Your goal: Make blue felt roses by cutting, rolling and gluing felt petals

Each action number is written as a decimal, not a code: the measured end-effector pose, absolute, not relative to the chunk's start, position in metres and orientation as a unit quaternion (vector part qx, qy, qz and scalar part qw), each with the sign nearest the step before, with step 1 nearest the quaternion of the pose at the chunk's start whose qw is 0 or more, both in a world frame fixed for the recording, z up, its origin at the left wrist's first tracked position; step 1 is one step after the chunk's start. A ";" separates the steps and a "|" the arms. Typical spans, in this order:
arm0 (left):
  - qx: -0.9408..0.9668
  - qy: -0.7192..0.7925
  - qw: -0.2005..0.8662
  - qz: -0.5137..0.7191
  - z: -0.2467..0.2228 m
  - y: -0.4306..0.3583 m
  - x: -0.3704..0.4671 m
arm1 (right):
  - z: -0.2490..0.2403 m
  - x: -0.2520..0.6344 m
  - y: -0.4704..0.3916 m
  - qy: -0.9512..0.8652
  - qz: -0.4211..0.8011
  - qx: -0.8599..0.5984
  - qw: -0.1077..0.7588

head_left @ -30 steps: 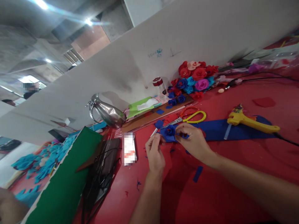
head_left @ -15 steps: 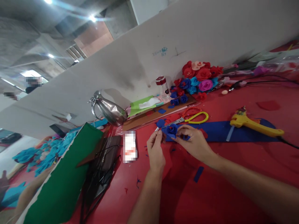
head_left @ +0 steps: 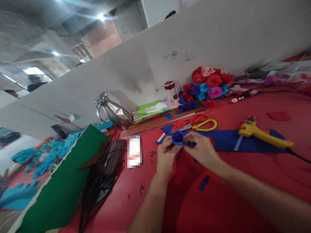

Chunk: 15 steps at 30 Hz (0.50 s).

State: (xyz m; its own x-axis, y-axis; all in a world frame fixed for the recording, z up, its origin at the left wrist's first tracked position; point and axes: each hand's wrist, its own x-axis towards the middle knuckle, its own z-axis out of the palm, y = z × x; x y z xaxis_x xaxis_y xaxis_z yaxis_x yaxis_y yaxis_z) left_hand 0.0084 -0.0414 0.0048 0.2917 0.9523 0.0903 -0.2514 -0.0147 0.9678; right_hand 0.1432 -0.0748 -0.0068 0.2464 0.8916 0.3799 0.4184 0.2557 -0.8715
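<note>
Seen through the head camera I monitor remotely, with the scissors (head_left: 187,127) as reference: a blue flower (head_left: 177,138) with curled petals and a red fleck at its centre is held just on the near side of the blades; I cannot tell whether it touches them. The left hand (head_left: 166,155), nearer to me than the scissors, grasps the flower's lower left side between thumb and bent fingers. The right hand (head_left: 202,147), in front of the scissors' handles, pinches the flower's right side between thumb and fingertips, its other fingers curled. A long blue sheet (head_left: 225,140) extends rightward from beside the scissors, and a yellow glue gun (head_left: 262,134) lies across it, well to the scissors' right. On the red tabletop (head_left: 206,210), I note a small blue strip (head_left: 204,183) on the near side of the scissors. Beyond the scissors stand a red-lidded jar (head_left: 171,95) and a heap of finished flowers (head_left: 210,87) in red, blue and pink. A metal pitcher (head_left: 114,113) leans to the scissors' left; farther left slants a green board (head_left: 65,181).
</note>
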 end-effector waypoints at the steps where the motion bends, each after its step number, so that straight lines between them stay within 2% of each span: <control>1: 0.520 0.341 0.606 0.496 0.004 -0.041 0.008 | -0.007 0.143 -0.074 -0.581 0.223 -0.573 0.533; 5: 0.526 0.352 0.577 0.517 0.002 -0.037 0.007 | -0.009 0.142 -0.073 -0.596 0.231 -0.578 0.506; 11: 0.502 0.362 0.584 0.525 0.002 -0.036 0.007 | 0.002 0.138 -0.082 -0.575 0.109 -0.518 0.624; 15: 0.521 0.344 0.603 0.497 0.002 -0.037 0.008 | 0.010 0.136 -0.088 -0.612 0.003 -0.477 0.631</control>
